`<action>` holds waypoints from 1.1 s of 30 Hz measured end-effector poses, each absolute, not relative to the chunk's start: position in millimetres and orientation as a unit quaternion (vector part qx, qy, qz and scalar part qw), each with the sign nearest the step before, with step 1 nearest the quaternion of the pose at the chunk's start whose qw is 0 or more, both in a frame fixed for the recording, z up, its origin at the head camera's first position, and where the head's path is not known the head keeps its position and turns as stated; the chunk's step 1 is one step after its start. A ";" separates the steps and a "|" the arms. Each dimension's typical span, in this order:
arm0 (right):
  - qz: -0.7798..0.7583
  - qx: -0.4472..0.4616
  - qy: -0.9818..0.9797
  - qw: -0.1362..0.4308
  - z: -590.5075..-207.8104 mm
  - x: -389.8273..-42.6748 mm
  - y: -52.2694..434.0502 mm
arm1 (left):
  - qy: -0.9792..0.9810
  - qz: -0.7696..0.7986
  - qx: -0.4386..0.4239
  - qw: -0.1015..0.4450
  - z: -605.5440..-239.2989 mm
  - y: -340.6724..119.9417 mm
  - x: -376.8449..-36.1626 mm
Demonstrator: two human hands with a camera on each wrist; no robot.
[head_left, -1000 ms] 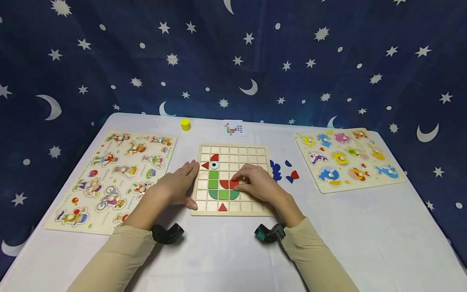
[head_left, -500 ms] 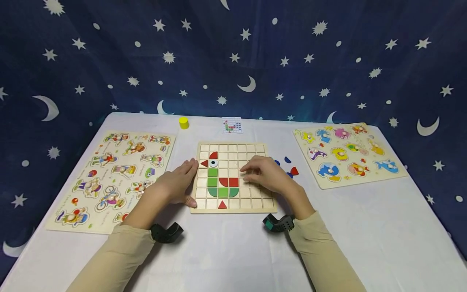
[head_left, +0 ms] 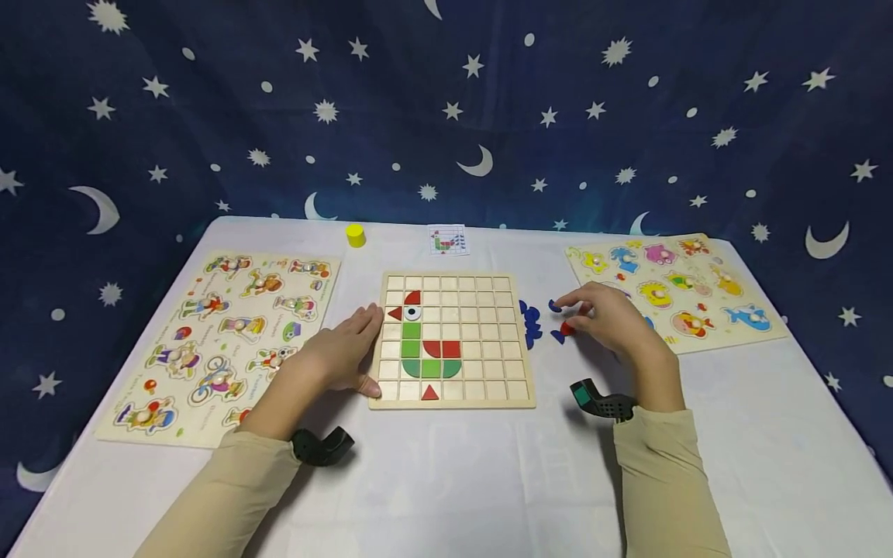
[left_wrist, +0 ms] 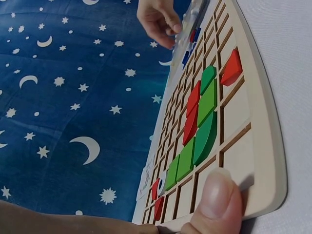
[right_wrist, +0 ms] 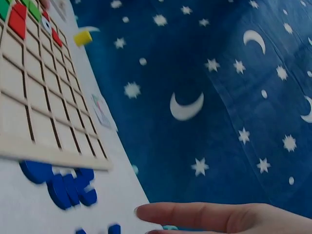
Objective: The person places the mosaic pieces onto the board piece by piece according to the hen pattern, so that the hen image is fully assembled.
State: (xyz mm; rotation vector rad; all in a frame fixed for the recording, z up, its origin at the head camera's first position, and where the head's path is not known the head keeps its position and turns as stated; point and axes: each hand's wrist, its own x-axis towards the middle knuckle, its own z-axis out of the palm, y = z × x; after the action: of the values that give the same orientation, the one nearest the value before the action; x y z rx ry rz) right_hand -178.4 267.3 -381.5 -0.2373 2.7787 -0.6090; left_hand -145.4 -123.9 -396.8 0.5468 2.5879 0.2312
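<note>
A wooden grid board (head_left: 481, 341) lies in the middle of the white table, bearing green, red and eye-patterned tiles (head_left: 430, 358) in its left columns. My left hand (head_left: 343, 353) rests flat against the board's left edge, its thumb (left_wrist: 214, 197) pressing the near corner rim (left_wrist: 265, 161). My right hand (head_left: 598, 312) hovers right of the board over loose pieces: a pile of blue pieces (head_left: 530, 322), a single blue piece (head_left: 554, 306) and a red piece (head_left: 567, 329). Its fingers (right_wrist: 195, 216) are stretched out and hold nothing I can see. The blue pile (right_wrist: 58, 185) lies just beyond the board's edge.
A peg puzzle with figures (head_left: 216, 341) lies at the left, one with sea animals (head_left: 680, 283) at the right. A yellow cylinder (head_left: 356, 235) and a small pattern card (head_left: 447, 240) sit behind the board. A starry blue cloth hangs behind the table.
My right hand has lifted off the board, leaving a red square tile there, and moved right to the loose pieces. The left hand has stayed at the board's edge.
</note>
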 end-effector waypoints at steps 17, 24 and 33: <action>-0.211 -0.059 0.956 0.195 -394.3 -177.9 276.9 | 0.947 0.087 0.201 0.236 -398.9 -123.1 -144.6; -0.214 -0.048 0.956 0.193 -398.9 -179.1 273.5 | 0.947 0.088 0.206 0.231 -400.0 -125.2 -143.4; -0.219 -0.011 0.959 0.179 -397.3 -179.8 272.3 | 0.946 0.093 0.206 0.232 -400.7 -125.5 -144.8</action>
State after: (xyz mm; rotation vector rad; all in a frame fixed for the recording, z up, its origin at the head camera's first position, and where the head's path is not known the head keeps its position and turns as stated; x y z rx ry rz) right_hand -179.8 272.3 -397.3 -0.0316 2.7115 -0.6191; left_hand -144.8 -125.5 -400.7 0.5660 2.6007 0.2558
